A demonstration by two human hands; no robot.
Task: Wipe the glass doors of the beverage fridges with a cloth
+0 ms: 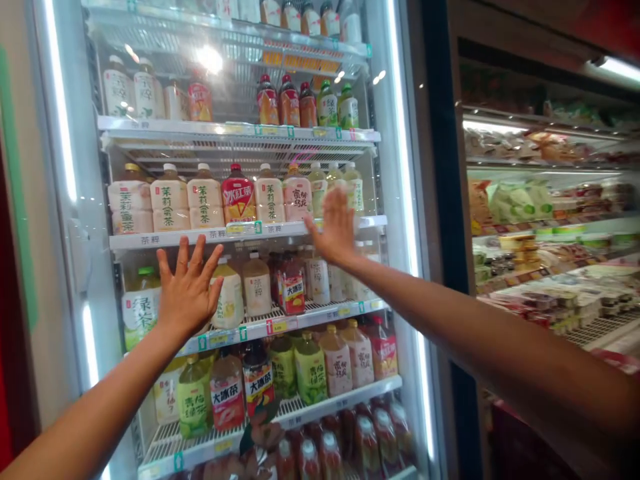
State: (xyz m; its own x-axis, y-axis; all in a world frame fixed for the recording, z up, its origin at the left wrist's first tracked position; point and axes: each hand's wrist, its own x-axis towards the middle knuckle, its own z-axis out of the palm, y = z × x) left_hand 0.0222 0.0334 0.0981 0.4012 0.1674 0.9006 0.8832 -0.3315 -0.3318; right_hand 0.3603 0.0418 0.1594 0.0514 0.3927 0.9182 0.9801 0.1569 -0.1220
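Both arms reach out toward a tall glass-fronted drinks fridge (245,240). My left hand (187,287) is spread wide with nothing in it, over the middle shelf beside a green-capped bottle (141,310) and a pale yellow bottle (227,293). Higher and to the right, my right hand (336,227) is also open and holds nothing, slightly blurred. It covers part of several pale bottles near a pink-labelled bottle (298,197). A red-labelled iced tea bottle (239,198) stands further left on that shelf. Whether either palm touches the glass, I cannot tell.
Bright light strips (407,153) run down both sides of the fridge. Reflections show on the glass. To the right stands an open chilled display (550,227) with packaged food on several shelves. A dark post (440,167) separates the two.
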